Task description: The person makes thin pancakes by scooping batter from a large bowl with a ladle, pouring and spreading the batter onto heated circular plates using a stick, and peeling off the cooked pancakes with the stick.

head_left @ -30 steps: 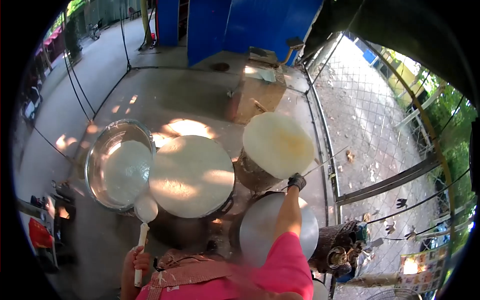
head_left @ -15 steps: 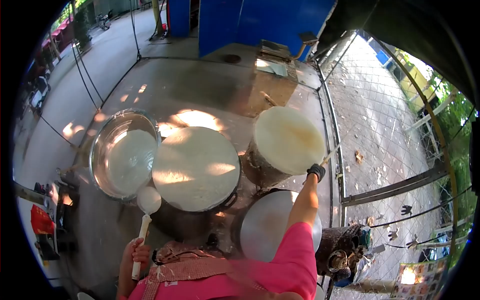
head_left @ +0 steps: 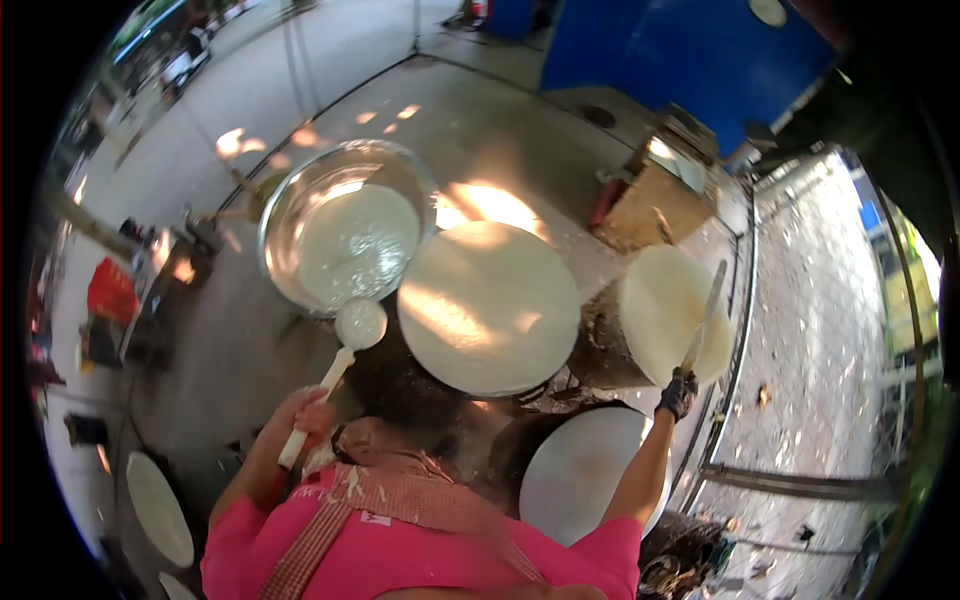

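Note:
My left hand (head_left: pixel 312 415), bare, is wrapped round the pale handle of a ladle (head_left: pixel 361 323), whose round bowl holds white liquid by the near rim of a steel basin (head_left: pixel 283 290). White batter (head_left: pixel 360 240) lies in that basin. My right hand (head_left: pixel 679 394), in a dark glove, grips a long flat stick (head_left: pixel 708 312) that lies across a pale round sheet (head_left: pixel 655 300) on the right-hand griddle. A larger round griddle covered in white (head_left: pixel 490 310) stands in the middle. Nearer me is a bare grey griddle (head_left: pixel 580 475).
A cardboard box (head_left: pixel 660 205) stands behind the right griddle. Wire fencing (head_left: pixel 810 330) runs along the right side. A blue wall (head_left: pixel 660 60) rises at the back. At the left are a red object (head_left: pixel 112 292) and a pale oval lid-like thing (head_left: pixel 160 510).
The view has swung left, so everything sits further right. The stick in my right hand has turned from pointing outward to lying over the pale sheet. My left hand still holds the ladle.

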A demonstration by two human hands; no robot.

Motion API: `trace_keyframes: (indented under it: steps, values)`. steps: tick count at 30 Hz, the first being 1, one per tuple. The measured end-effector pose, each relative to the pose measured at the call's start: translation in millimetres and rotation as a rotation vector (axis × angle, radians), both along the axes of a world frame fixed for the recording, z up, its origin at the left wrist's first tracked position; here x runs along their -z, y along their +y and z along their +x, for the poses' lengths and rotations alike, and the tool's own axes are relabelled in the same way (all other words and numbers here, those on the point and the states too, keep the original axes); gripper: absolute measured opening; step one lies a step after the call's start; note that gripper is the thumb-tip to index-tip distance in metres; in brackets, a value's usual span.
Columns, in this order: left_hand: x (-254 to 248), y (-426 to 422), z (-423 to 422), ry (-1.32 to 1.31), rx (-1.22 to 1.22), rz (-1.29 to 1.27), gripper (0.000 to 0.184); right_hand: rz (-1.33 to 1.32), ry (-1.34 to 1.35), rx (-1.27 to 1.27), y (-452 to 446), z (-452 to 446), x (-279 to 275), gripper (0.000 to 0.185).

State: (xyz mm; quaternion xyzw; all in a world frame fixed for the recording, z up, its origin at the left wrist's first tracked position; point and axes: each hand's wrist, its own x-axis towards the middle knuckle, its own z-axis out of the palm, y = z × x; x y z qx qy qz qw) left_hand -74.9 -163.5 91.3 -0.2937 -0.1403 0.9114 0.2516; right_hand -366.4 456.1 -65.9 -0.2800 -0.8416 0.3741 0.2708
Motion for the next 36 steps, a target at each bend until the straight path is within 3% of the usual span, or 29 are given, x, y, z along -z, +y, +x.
trace_keyframes:
  steps: [2, 4, 5, 8, 10, 12, 16, 18, 20, 21, 22, 24, 26, 27, 30, 31, 33, 36]
  values:
    - [25.0, -30.3, -0.4, 0.026, 0.025, 0.079, 0.029, -0.391, -0.202, -0.229, -75.0, 11.3, -46.8, 0.022]
    - [9.3, -47.1, -9.0, 0.040, -0.039, -0.015, 0.027, -0.480, -0.391, -0.378, -118.7, 5.3, -39.1, 0.016]
    - [12.4, -64.1, -10.1, 0.048, -0.043, -0.064, 0.027, -0.183, -0.388, -0.548, -114.3, -15.5, 15.5, 0.016]
    - [31.1, -125.0, -23.3, 0.058, -0.036, -0.198, 0.022, -0.199, -0.710, -0.705, -276.5, 8.0, -85.9, 0.027]
    - [54.2, -172.6, -39.2, 0.061, 0.003, -0.303, 0.018, -0.138, -0.791, -0.793, -361.7, 7.8, -104.4, 0.029]
    - [91.4, -225.4, -63.5, 0.071, 0.075, -0.429, 0.023, 0.341, -0.399, -1.118, -432.3, -0.2, -82.4, 0.029]
    - [165.3, -298.6, -126.8, -0.087, 0.350, -1.016, 0.021, 0.900, -0.519, -1.320, -574.2, 1.4, -15.5, 0.025]
    - [195.3, -320.4, -151.1, -0.110, 0.486, -1.107, 0.021, 1.048, -0.668, -1.347, -640.7, 34.6, -2.5, 0.027]
    - [217.6, -339.1, -173.3, -0.109, 0.574, -1.137, 0.020, 0.820, -0.534, -1.383, -671.7, 50.2, -22.9, 0.028]
    - [228.0, -344.3, -181.3, -0.112, 0.608, -1.131, 0.020, 1.096, -0.637, -1.412, -683.0, 51.6, -23.8, 0.030]
    - [237.0, -348.9, -185.8, -0.112, 0.637, -1.118, 0.019, 0.758, -0.843, -1.226, -701.6, 49.9, -54.7, 0.031]
    - [252.0, -352.8, -193.3, -0.121, 0.670, -1.077, 0.019, 0.852, -1.024, -1.136, -669.6, 65.0, 18.0, 0.032]
    - [263.1, -354.0, -200.1, -0.132, 0.687, -1.035, 0.018, 0.875, -0.982, -1.158, -692.3, 76.5, -10.5, 0.030]
    - [268.5, -353.2, -200.9, -0.144, 0.692, -1.005, 0.018, 0.886, -0.963, -1.174, -701.5, 82.8, -20.9, 0.030]
    - [284.9, -346.7, -208.3, -0.179, 0.674, -0.898, 0.017, 0.665, -1.059, -0.906, -699.7, 89.2, -19.1, 0.030]
    - [291.1, -343.0, -208.6, -0.196, 0.657, -0.845, 0.017, 0.626, -1.015, -0.948, -683.3, 98.9, 24.7, 0.034]
    - [298.1, -338.1, -207.0, -0.240, 0.611, -0.713, 0.017, 0.626, -1.029, -0.961, -689.4, 110.0, 28.1, 0.035]
    - [274.9, -332.8, -195.1, -0.267, 0.502, -0.443, 0.016, 0.601, -1.079, -0.770, -690.3, 154.6, 9.5, 0.037]
